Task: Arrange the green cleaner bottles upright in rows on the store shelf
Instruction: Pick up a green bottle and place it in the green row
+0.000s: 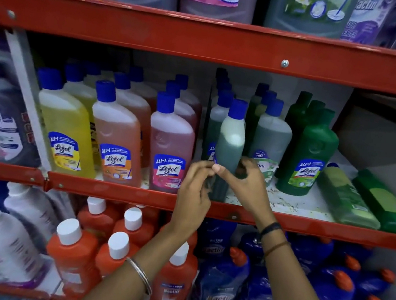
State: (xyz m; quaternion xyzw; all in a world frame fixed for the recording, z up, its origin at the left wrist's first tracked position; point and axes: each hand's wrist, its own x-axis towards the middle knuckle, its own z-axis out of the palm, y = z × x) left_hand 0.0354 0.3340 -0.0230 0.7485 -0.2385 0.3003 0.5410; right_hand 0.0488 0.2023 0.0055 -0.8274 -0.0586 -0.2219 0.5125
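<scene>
A green cleaner bottle with a blue cap stands upright, turned edge-on, at the front of the middle shelf. My left hand and my right hand both grip its lower part from either side. Behind it stand rows of blue-capped green bottles. To the right is a row of dark green bottles with green caps. Two green bottles lie flat at the far right: a lighter one and a darker one.
Yellow, orange and pink bottles fill the shelf's left part in rows. A red shelf beam hangs above. The shelf below holds orange and blue bottles. Bare white shelf shows between my right hand and the lying bottles.
</scene>
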